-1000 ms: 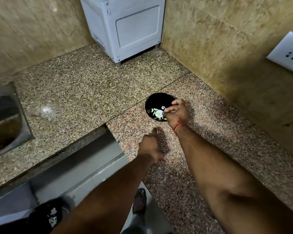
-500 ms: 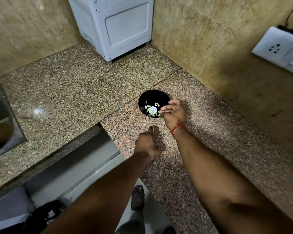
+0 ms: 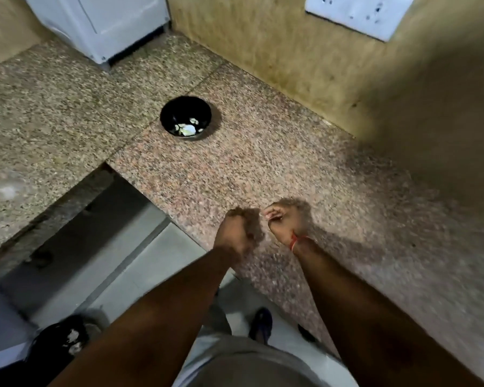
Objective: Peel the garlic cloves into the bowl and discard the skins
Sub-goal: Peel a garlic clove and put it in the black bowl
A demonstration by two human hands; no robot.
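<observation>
Granite countertop (image 3: 263, 169) carried a black bowl (image 3: 185, 117) holding pale garlic pieces, well apart from both hands. Left hand (image 3: 235, 233) and right hand (image 3: 284, 220) hung close together above the counter's near edge, fingers curled; blur hid whether either gripped anything. A dark bin (image 3: 59, 342) stood on the floor.

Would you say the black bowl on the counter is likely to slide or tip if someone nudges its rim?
The black bowl probably slides rather than tips: it looks low and wide on polished granite counter. It likely feels light, holding only a few garlic pieces.
</observation>
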